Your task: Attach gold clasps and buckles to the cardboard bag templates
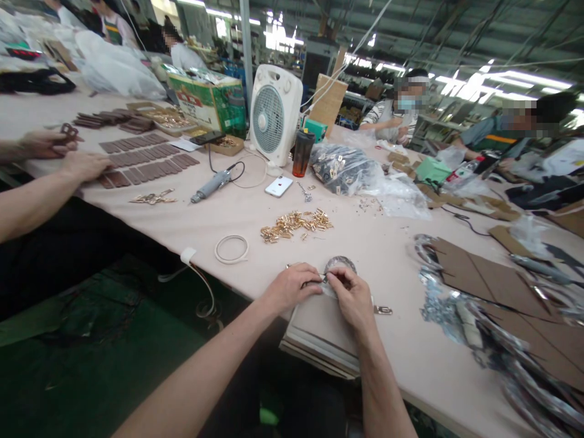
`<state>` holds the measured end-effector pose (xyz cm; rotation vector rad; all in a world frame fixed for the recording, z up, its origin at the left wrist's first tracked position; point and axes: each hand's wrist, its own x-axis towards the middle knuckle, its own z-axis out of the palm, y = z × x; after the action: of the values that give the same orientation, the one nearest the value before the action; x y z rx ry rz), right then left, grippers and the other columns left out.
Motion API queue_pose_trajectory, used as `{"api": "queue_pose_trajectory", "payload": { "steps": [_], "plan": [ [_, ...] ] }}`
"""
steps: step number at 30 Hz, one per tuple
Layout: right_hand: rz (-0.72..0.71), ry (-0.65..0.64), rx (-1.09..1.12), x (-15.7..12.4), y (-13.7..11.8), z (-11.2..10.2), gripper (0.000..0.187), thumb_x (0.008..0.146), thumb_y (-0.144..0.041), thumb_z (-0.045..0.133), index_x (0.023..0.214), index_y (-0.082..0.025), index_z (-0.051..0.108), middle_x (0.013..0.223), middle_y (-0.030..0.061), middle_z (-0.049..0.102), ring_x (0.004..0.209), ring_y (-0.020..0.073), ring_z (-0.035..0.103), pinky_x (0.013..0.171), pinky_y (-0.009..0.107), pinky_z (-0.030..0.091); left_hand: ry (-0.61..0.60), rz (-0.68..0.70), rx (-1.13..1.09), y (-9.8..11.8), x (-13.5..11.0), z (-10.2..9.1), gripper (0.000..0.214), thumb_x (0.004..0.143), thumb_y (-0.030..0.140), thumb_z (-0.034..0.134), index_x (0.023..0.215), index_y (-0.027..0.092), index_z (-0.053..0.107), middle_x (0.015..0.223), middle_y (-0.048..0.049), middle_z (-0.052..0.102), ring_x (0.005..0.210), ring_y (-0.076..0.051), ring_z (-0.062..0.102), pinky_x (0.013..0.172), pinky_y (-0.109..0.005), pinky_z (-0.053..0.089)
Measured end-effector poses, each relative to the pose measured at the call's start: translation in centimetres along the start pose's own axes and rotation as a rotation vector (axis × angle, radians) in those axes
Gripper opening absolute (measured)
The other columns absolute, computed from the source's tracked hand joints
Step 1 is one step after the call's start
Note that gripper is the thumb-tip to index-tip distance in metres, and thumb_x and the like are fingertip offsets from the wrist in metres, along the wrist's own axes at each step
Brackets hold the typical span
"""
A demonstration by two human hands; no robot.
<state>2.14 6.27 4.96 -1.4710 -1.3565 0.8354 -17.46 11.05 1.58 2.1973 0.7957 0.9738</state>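
Observation:
My left hand (292, 287) and my right hand (353, 298) meet at the near edge of the long table (237, 210). Both are closed in a pinch on a small metal piece between them, too small to name. Just behind the fingers lies a roll of clear tape (340, 264). A small metal buckle (383, 310) rests right of my right hand. Under my hands is a stack of flat boards (319, 340). A pile of gold metal fittings (296, 224) lies farther back, and a white ring (232, 249) to the left.
A co-worker's hands (68, 155) at the left handle brown strips (146, 161). A white fan (274, 112), a phone (278, 185), a cup (303, 153), a power tool (210, 186) and a bag of parts (347, 170) stand mid-table. Cardboard and shiny wrap (493, 292) fill the right. Other people sit opposite.

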Motion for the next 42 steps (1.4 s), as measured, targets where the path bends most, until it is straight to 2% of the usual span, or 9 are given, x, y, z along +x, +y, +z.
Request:
{"api": "queue_pose_trajectory", "payload": {
  "steps": [3, 5, 8, 11, 17, 30, 42],
  "plan": [
    [0.041, 0.017, 0.105, 0.3, 0.6, -0.9, 0.028, 0.086, -0.05, 0.075, 0.093, -0.023, 0.077, 0.096, 0.0054, 0.076, 0.093, 0.0248, 0.069, 0.09, 0.04, 0.053, -0.022, -0.003, 0.023, -0.1, 0.1, -0.3, 0.06, 0.077, 0.055, 0.086, 0.123, 0.018, 0.073, 0.123, -0.0119, 0.071, 0.115, -0.026, 0.067, 0.103, -0.039, 0.054],
    [0.023, 0.012, 0.123, 0.4, 0.8, -1.3, 0.026, 0.084, -0.049, 0.077, 0.089, -0.023, 0.079, 0.11, 0.0077, 0.075, 0.107, 0.0272, 0.068, 0.1, 0.043, 0.05, -0.027, -0.015, 0.03, -0.1, 0.2, -0.4, 0.07, 0.07, 0.059, 0.089, 0.125, 0.019, 0.071, 0.124, -0.0124, 0.07, 0.115, -0.028, 0.067, 0.103, -0.04, 0.054],
    [-0.033, -0.052, 0.045, 0.2, 0.6, -1.1, 0.021, 0.083, -0.046, 0.078, 0.085, -0.025, 0.081, 0.13, 0.009, 0.069, 0.126, 0.0299, 0.061, 0.112, 0.048, 0.043, -0.022, -0.021, 0.003, -0.1, 0.3, -0.3, 0.065, 0.072, 0.057, 0.088, 0.123, 0.019, 0.073, 0.122, -0.0117, 0.071, 0.113, -0.026, 0.068, 0.102, -0.038, 0.054],
    [-0.107, -0.083, -0.094, -0.1, 0.1, 0.0, 0.016, 0.086, -0.042, 0.075, 0.084, -0.027, 0.081, 0.133, 0.0083, 0.068, 0.13, 0.0297, 0.058, 0.117, 0.051, 0.038, -0.011, -0.009, -0.019, -0.1, 0.2, -0.1, 0.062, 0.073, 0.055, 0.088, 0.121, 0.019, 0.073, 0.121, -0.0118, 0.071, 0.112, -0.026, 0.068, 0.1, -0.038, 0.054],
    [-0.188, 0.022, -0.297, -0.3, 0.4, 1.7, 0.014, 0.088, -0.035, 0.07, 0.083, -0.027, 0.08, 0.131, 0.0095, 0.068, 0.128, 0.0294, 0.058, 0.116, 0.053, 0.039, 0.0, -0.017, -0.017, 0.1, 0.1, -0.2, 0.055, 0.075, 0.05, 0.088, 0.118, 0.019, 0.075, 0.119, -0.0111, 0.071, 0.112, -0.025, 0.067, 0.1, -0.038, 0.054],
    [-0.249, 0.028, -0.35, -0.4, 1.0, 1.7, 0.014, 0.09, -0.035, 0.067, 0.084, -0.026, 0.075, 0.129, 0.0104, 0.069, 0.126, 0.0289, 0.058, 0.114, 0.054, 0.04, 0.009, 0.003, 0.004, -0.1, 0.1, -0.1, 0.052, 0.077, 0.05, 0.087, 0.115, 0.018, 0.074, 0.117, -0.0109, 0.072, 0.11, -0.025, 0.067, 0.1, -0.037, 0.053],
    [-0.213, 0.051, -0.317, -0.4, 1.1, 1.8, 0.017, 0.091, -0.036, 0.066, 0.083, -0.024, 0.074, 0.127, 0.0104, 0.07, 0.125, 0.0276, 0.06, 0.115, 0.052, 0.04, 0.007, -0.01, 0.003, 0.2, 0.1, -0.2, 0.055, 0.075, 0.052, 0.088, 0.115, 0.017, 0.075, 0.117, -0.011, 0.072, 0.109, -0.025, 0.067, 0.098, -0.038, 0.053]
  ]
}}
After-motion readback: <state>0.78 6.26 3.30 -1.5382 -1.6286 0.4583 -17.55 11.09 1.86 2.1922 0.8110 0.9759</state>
